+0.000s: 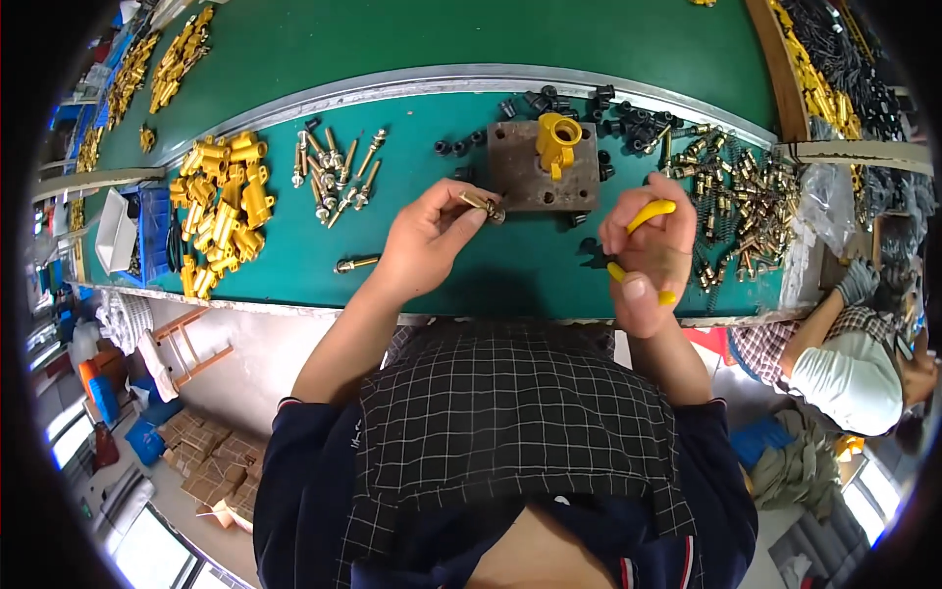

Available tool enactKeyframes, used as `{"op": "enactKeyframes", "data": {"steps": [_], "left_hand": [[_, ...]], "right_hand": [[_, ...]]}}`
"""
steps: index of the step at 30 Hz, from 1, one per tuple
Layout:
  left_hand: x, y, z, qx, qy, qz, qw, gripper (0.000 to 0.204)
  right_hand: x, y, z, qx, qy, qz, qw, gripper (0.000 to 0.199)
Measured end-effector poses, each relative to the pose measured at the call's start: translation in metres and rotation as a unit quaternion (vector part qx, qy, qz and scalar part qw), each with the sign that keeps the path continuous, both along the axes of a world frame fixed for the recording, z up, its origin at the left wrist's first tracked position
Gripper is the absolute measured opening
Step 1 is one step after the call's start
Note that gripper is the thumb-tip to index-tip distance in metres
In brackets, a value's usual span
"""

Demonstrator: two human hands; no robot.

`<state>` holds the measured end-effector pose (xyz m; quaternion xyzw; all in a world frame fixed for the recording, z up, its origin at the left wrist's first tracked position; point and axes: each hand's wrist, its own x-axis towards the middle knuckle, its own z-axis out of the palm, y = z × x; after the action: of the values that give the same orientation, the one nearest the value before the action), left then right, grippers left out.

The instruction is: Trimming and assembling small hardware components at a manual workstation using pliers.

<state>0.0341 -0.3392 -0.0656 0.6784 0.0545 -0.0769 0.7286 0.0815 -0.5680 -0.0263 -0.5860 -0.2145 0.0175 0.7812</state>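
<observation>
Brass fitting [483,204] pinched in L hand [424,236], just beside metal block [510,172] w/ yellow housing [556,144] on top; R hand [655,245] holds yellow-handled pliers [652,212], handles spread; prob. part-done: small bolt grp [339,177] at L, bigger brass pile [760,201] at R

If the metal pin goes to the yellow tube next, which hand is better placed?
Probably the left hand: it holds the metal pin near the block under the yellow tube. The right hand is busy holding a yellow-handled tool.
</observation>
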Motion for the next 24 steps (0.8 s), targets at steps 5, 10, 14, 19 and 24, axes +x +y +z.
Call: {"op": "enactKeyframes", "data": {"steps": [5,10,14,19,24], "left_hand": [[0.022,0.001,0.030,0.010,-0.051,-0.029,0.998,0.012],[0.044,0.000,0.051,0.103,-0.170,-0.061,0.978,0.012],[0.048,0.003,0.047,0.045,-0.126,-0.053,0.990,0.014],[0.042,-0.003,0.023,0.178,-0.058,-0.045,0.981,0.016],[0.034,-0.011,0.004,0.363,-0.267,0.007,0.893,0.016]], "right_hand": [[0.005,0.003,-0.001,-0.017,-0.044,0.013,0.999,0.081],[0.010,-0.001,0.007,0.004,-0.048,-0.008,0.999,0.081],[0.010,-0.006,0.009,-0.015,-0.033,-0.019,0.999,0.081],[0.011,-0.005,0.007,-0.035,-0.023,-0.016,0.999,0.082],[0.013,-0.001,0.009,-0.025,-0.058,-0.005,0.998,0.083]]}}
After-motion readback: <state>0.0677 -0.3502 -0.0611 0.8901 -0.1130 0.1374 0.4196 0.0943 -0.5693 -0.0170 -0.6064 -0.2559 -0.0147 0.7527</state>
